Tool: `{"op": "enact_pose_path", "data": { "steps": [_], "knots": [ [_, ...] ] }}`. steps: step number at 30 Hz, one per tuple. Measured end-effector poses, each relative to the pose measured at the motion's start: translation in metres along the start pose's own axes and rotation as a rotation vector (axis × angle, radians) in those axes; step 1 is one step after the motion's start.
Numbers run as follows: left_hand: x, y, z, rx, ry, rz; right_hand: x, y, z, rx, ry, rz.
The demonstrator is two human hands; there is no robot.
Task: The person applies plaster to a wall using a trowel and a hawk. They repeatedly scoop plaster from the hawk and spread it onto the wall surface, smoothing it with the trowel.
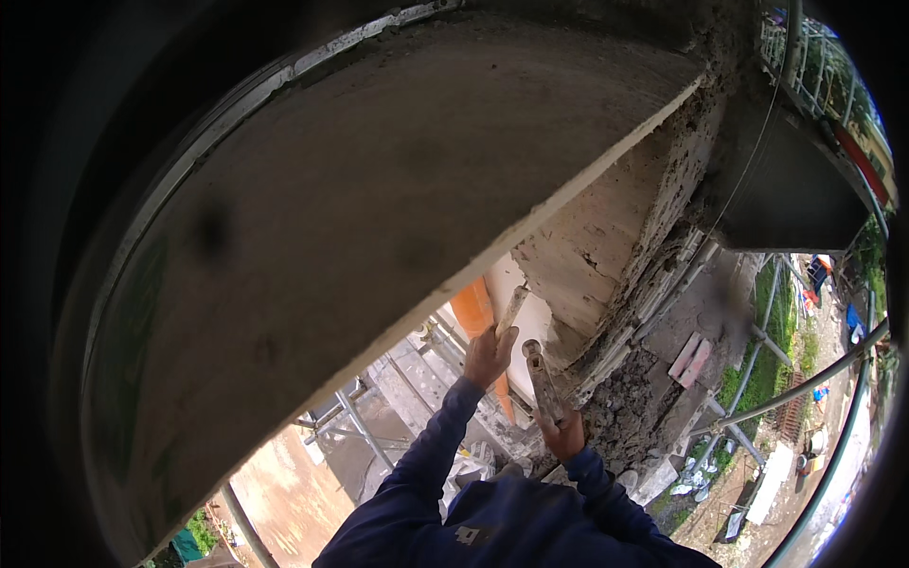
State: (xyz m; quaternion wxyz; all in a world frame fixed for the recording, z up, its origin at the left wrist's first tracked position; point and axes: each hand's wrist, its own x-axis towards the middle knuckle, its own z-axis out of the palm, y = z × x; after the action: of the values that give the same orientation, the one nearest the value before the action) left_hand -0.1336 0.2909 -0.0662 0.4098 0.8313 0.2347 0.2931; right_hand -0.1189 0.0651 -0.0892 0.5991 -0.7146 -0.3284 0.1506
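Note:
My left hand (490,355) is closed round a pale, mortar-smeared bar that looks like a chisel (512,309). Its far end points up toward the broken edge of the pale concrete face (597,241). Lower and to the right, my right hand (564,435) grips a dusty hammer (543,383), its rounded head up and apart from the chisel. Behind the left hand an orange strip (473,308) runs down beside a white surface. Rough broken mortar or rubble (630,407) lies right of the right hand.
A large concrete slab (379,180) overhangs from the upper left, its lower edge close above my hands. Scaffold tubes (350,426) stand below left, and more scaffold rails (805,383) cross at right. Pinkish blocks (689,360) rest on the ledge. The ground lies far below.

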Motion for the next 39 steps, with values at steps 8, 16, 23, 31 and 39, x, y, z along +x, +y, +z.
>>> {"op": "enact_pose_path", "data": {
  "steps": [8, 16, 23, 31, 39],
  "knots": [
    [0.048, -0.016, 0.013, -0.156, 0.037, 0.025, 0.046, -0.093, -0.012, -0.15, -0.057, -0.335],
    [0.057, -0.025, 0.013, 0.008, -0.015, 0.145, 0.103, -0.044, -0.005, -0.473, 0.092, -0.439],
    [0.058, -0.025, 0.011, 0.056, -0.099, -0.124, 0.072, -0.094, -0.012, -0.232, 0.065, -0.532],
    [0.076, -0.091, 0.019, 0.138, 0.036, 0.374, 0.117, -0.052, 0.011, -0.418, 0.1, -0.304],
    [0.067, -0.043, 0.01, -0.028, -0.006, 0.172, 0.127, -0.034, 0.014, -0.479, 0.135, -0.259]
  ]
}}
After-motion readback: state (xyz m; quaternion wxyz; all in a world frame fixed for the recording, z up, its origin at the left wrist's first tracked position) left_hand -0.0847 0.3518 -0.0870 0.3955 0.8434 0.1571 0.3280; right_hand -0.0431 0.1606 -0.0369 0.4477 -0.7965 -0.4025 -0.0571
